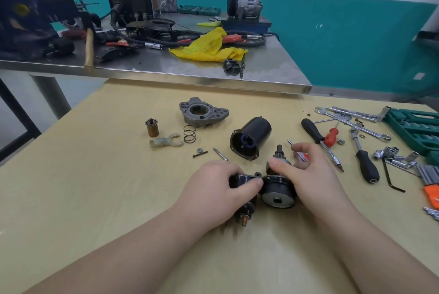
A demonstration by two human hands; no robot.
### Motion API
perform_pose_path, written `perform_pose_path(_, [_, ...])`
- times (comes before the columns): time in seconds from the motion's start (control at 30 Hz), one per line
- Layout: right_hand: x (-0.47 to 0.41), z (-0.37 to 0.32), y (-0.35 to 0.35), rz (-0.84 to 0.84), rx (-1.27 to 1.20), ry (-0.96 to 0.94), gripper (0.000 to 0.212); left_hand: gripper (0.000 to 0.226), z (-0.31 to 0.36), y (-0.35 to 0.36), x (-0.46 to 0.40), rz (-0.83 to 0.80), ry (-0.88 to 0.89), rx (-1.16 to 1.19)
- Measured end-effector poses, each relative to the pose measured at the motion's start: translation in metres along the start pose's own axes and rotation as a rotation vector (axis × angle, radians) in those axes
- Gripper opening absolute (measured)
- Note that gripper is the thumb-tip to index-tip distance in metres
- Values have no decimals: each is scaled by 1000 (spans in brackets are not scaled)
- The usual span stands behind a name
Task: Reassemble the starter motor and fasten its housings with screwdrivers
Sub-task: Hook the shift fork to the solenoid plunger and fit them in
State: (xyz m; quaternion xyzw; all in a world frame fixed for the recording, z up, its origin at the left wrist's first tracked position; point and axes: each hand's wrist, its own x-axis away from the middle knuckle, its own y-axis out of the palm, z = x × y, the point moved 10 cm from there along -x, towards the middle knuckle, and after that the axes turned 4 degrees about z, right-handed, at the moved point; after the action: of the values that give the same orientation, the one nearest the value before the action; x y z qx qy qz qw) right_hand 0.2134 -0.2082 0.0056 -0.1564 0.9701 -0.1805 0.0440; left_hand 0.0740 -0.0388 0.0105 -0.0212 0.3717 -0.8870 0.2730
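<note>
pale wooden table fills the near view, with a steel bench behind it against a teal and white wall. i note my left hand curled round a black solenoid, whose copper terminals point toward me. my right hand grips the motor core; its thumb lies over the top and its shaft end points away. solenoid and core touch between the two hands, low on the table's middle. just beyond them the black motor can lies on its side, open mouth toward me. farther back sits the grey nose housing, with a spring, a forked lever and a brass plunger to its left. a bolt and a pin lie near my left hand. right of the work lie a black-handled screwdriver, a red-handled screwdriver, wrenches, sockets and a green tool case.
</note>
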Motion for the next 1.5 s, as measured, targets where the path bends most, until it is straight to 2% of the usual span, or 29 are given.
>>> perform_pose_path(0.2, [-4,1,4,-59,54,45,59,64,-9,4,-1,-54,-82,48])
perform_pose_path(0.3, [-5,1,5,-87,94,57,58,64,-7,5,1,-62,-59,22])
perform_pose_path(0.4, [-6,2,4,-96,133,63,55,52,-3,-7,-1,-26,3,32])
perform_pose_path(0.5, [-7,0,1,-110,218,49,51,39,-5,-54,-11,169,39,114])
perform_pose_path(0.63, [-12,-14,-9,-99,400,-16,49,14,-43,-140,-20,589,-52,242])
perform_pose_path(0.7, [-15,-31,-13,-76,497,-79,46,14,-70,-166,-23,706,-110,205])
perform_pose_path(0.77, [-18,-53,-12,-53,554,-151,42,20,-98,-178,-28,754,-178,175])
perform_pose_path(0.87, [-17,-92,9,-69,617,-267,30,36,-127,-172,-37,732,-251,180])
perform_pose_path(1.03, [-21,-145,80,-170,695,-440,17,63,-153,-142,-53,538,-338,206])
perform_pose_path(1.13, [-39,-160,130,-203,806,-554,17,59,-160,-140,-59,525,-331,180])
perform_pose_path(1.27, [-80,-147,182,-302,1163,-636,48,53,-163,-140,-64,546,-337,177])
perform_pose_path(1.33, [-97,-134,195,-341,1269,-630,57,53,-164,-138,-65,538,-344,157])
perform_pose_path(1.5, [-114,-140,208,-324,1296,-732,50,48,-169,-137,-69,547,-365,101])
